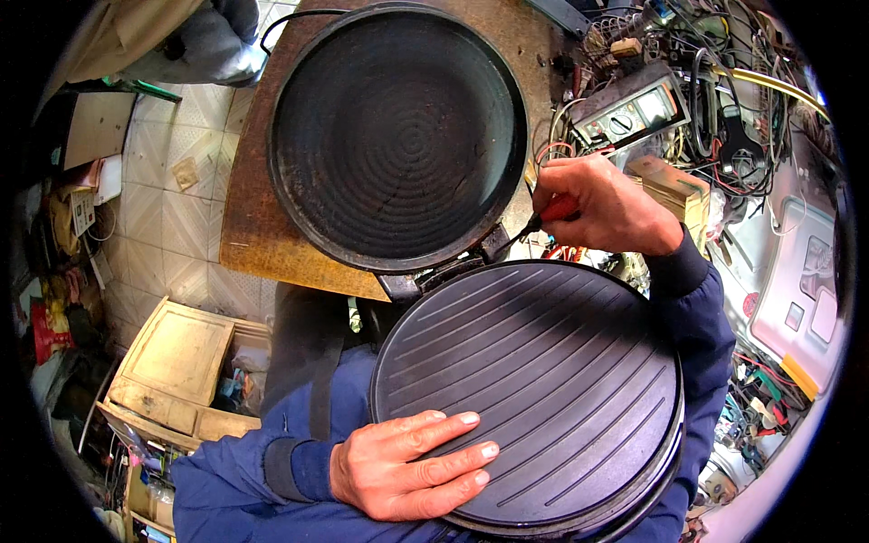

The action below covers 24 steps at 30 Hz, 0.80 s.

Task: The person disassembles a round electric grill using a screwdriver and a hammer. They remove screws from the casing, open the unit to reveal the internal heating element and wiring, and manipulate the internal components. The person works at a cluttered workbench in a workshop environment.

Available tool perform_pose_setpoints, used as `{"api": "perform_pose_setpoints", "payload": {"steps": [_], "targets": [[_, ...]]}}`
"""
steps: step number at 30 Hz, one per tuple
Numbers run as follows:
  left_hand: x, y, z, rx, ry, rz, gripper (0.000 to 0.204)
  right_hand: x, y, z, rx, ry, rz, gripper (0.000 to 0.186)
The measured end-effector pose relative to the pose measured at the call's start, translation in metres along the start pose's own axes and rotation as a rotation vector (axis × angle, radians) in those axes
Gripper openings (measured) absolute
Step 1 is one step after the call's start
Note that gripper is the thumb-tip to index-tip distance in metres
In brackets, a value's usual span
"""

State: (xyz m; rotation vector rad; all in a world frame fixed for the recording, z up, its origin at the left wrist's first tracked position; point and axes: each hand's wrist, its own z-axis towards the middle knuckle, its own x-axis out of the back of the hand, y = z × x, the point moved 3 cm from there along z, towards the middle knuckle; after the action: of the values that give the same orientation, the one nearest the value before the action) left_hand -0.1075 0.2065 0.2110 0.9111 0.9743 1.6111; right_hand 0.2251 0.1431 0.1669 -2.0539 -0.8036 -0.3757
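A round hinged griddle lies opened out, its two black plates joined by a hinge (pixel 444 274). The far plate (pixel 403 136), marked with concentric rings, rests on the wooden table. Toward my body is the ridged plate (pixel 543 389), at my lap. My left hand (pixel 416 466) lies flat on its lower left edge, fingers spread. Above the hinge's right end, my right hand (pixel 602 206) is closed around the red handle of a screwdriver (pixel 557 210). Its dark shaft slants down left to the hinge; whether the tip sits in a screw I cannot tell.
At the right are a multimeter (pixel 629 113), tangled cables (pixel 715 81), a cardboard box (pixel 674 195) and a clear plastic case (pixel 797 290). A wooden cabinet (pixel 172 357) stands on the tiled floor at lower left. Another person's clothed leg (pixel 195 45) shows at upper left.
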Motion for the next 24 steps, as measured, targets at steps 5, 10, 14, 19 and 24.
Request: {"api": "perform_pose_setpoints", "payload": {"steps": [5, 10, 14, 19, 24], "targets": [[-0.001, 0.0, 0.0, 0.005, -0.004, 0.015, 0.021, -0.005, 0.004, 0.001, -0.008, -0.02, 0.037, 0.015], [0.001, 0.0, 0.0, -0.003, -0.016, 0.004, 0.021, -0.011, 0.006, 0.004, -0.042, -0.035, 0.084, 0.017], [-0.001, -0.001, -0.001, -0.001, -0.01, 0.018, 0.021, -0.013, 0.004, 0.006, -0.104, -0.072, 0.124, 0.019], [0.0, 0.0, -0.001, -0.003, -0.009, 0.011, 0.021, -0.012, -0.001, 0.007, -0.041, -0.052, 0.135, 0.02], [0.0, 0.0, -0.001, 0.001, -0.009, 0.013, 0.021, -0.019, 0.001, 0.011, -0.095, -0.076, 0.223, 0.018]]}}
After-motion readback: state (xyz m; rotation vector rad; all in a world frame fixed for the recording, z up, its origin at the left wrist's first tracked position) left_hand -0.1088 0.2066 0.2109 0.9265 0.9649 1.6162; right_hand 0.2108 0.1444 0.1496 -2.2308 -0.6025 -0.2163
